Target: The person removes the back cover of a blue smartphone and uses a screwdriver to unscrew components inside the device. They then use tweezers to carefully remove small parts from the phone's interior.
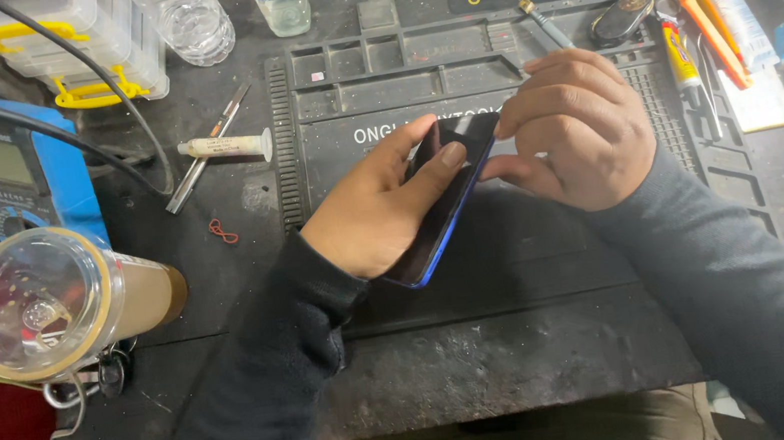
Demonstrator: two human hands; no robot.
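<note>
Gripping a dark phone (pixel 446 205) from below, the left hand (pixel 381 211) tilts it; right hand (pixel 577 130) pinches its top edge.

Dark blue-edged smartphone (pixel 449 192), tilted, above mat

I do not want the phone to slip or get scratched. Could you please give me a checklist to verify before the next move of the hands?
1. Left hand holds the phone from below, thumb on its face: ok.
2. Right hand is on the phone's upper end: ok.
3. Phone is above the work mat, not past the bench edge: ok.
4. Mat under the phone is free of loose tools: ok.
5. Tweezers and syringe tube lie apart from the hands: ok.
6. Screen condition: cannot tell.
</note>
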